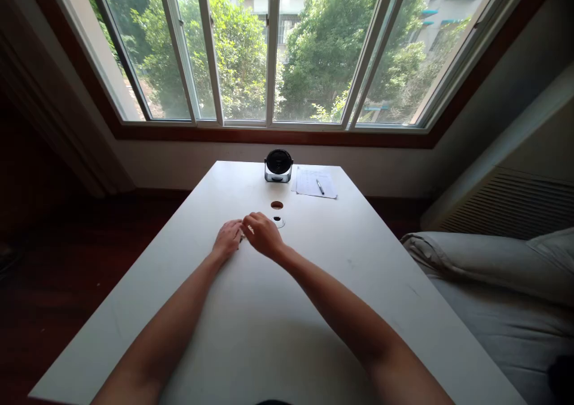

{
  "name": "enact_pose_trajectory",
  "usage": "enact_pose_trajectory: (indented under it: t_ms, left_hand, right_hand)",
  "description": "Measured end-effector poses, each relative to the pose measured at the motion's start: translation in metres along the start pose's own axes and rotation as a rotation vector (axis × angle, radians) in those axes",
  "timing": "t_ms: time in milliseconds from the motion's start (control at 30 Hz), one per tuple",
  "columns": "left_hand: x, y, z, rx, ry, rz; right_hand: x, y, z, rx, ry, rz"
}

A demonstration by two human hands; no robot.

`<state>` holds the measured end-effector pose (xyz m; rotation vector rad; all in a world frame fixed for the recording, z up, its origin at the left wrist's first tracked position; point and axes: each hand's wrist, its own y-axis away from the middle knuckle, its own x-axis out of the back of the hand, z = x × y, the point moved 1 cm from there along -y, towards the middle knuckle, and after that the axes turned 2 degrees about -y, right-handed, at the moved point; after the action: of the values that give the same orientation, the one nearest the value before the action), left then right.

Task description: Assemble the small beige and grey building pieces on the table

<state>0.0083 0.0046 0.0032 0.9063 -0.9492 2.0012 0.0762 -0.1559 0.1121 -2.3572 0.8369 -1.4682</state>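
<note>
Near the middle of the white table (287,291), my two hands meet. My left hand (228,237) lies low against the tabletop, its fingers drawn in towards the other hand. Fingers bent, my right hand (262,234) arches over from the right and its fingertips touch the left hand's. A small whitish bit shows in the gap between the hands, too small to name. Just beyond the right hand lies a pale round piece (278,221) with a dark centre, partly covered by that hand. Behind it is a round brown-edged hole (277,205) in the tabletop.
A small black fan (278,164) stands at the table's far end. Right of it lie paper sheets (309,182) with a pen (320,186) on top. Beyond is a wide window (271,64). A grey cushioned seat (502,297) lies to the right.
</note>
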Motion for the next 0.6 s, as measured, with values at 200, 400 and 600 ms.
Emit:
enact_pose_trajectory:
  t_ms: [200, 400, 600]
  left_hand:
    - [0.002, -0.003, -0.013, -0.002, -0.065, 0.082]
    - [0.002, -0.003, -0.015, -0.142, -0.031, -0.018]
    - [0.002, -0.001, -0.011, -0.112, -0.038, 0.013]
  right_hand:
    - [-0.050, 0.031, 0.087, -0.103, -0.014, -0.139]
    - [-0.063, 0.042, 0.086, 0.000, -0.079, -0.171]
    - [-0.066, 0.039, 0.090, 0.007, -0.113, -0.131]
